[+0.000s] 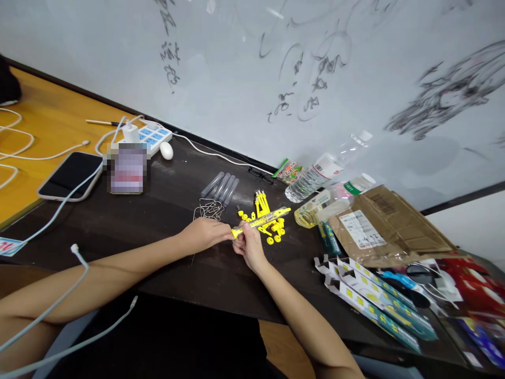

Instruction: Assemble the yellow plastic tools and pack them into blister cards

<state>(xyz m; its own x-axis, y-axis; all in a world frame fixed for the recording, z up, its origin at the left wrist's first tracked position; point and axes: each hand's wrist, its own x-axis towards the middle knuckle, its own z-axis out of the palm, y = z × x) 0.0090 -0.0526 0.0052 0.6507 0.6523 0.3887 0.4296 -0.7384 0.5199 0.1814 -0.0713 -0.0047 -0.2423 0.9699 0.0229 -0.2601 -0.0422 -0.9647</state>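
Both my hands meet over a dark table. My right hand is closed around a yellow pen-like tool that slants up to the right. My left hand pinches the tool's near end, fingers closed. Just behind the tool lies a heap of small yellow plastic parts. Several clear plastic tubes and a bundle of thin wire springs lie to the left of the heap.
Along the wall lie a power strip, a phone, white cables, a tipped water bottle and black glasses. Brown parcel bags and flat printed packages fill the right side.
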